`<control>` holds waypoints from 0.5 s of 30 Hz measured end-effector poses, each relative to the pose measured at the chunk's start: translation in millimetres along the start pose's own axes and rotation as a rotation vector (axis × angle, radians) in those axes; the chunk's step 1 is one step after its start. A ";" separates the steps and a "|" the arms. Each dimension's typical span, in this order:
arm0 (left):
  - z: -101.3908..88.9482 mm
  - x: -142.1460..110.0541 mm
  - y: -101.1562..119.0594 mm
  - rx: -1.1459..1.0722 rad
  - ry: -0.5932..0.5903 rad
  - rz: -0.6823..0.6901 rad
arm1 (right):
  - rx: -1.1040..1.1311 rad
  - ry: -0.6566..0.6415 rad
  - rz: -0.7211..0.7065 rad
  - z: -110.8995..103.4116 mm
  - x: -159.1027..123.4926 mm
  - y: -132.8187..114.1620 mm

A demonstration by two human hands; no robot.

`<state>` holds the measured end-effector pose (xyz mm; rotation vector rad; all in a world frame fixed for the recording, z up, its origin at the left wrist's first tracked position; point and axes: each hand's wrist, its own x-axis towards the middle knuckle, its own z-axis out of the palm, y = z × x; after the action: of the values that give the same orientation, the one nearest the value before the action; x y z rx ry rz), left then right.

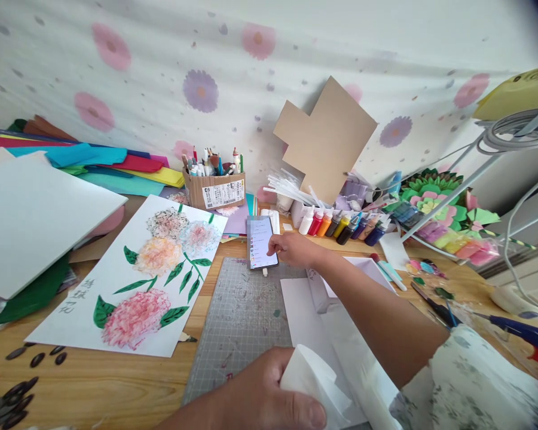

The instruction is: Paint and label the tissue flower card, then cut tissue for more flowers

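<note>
Head view: phone (255,243) sits at the far edge of the gridded cutting mat (242,310), screen lit, white plug (265,272) at its near end. Right hand (293,248) is at its right side, index finger out to the screen, other fingers folded under; can't tell if the tip touches, or if they close on anything. Left hand (264,388), near edge of mat, pinches crumpled white paper (307,379) between thumb and fingers.

Risks, my read: a hard press or a tug on the plug could slide the phone; can't tell if it's propped. Right forearm crosses over the white box (325,289), so a low elbow could bump it. Overreach past the phone's right side could topple the paint bottles (341,227).

Edges: flower picture (147,322) runs just left of the mat, so a leftward sweep would catch it. Right side is tight: box, then scissors (434,304) and glue gun (515,331). Best room: mat strip between phone and left hand.
</note>
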<state>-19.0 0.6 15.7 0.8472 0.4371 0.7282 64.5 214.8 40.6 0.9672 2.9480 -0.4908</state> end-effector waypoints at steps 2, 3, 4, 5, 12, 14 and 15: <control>0.1 0.9 0.3 0.001 -0.002 -0.001 | -0.028 0.036 0.041 1.6 2.8 2.6; 0.0 1.5 0.6 0.013 -0.004 -0.004 | -0.041 0.056 0.060 2.1 3.9 3.7; -0.3 2.1 1.1 0.029 -0.005 -0.005 | -0.050 0.074 0.072 2.4 4.8 4.6; -0.5 2.6 1.5 0.043 -0.006 -0.005 | -0.054 0.084 0.076 2.5 5.5 5.2; -0.7 1.8 1.0 0.062 0.013 -0.016 | -0.047 0.039 0.030 4.2 6.9 4.9; -0.2 1.3 0.1 0.053 0.006 -0.011 | -0.059 0.058 0.050 4.7 6.9 5.4; 0.1 1.2 -0.1 0.042 0.003 -0.011 | -0.063 0.069 0.057 4.8 6.9 5.6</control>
<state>-18.2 1.4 15.6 0.8820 0.4609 0.7120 61.6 221.7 33.8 1.0798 2.9656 -0.3680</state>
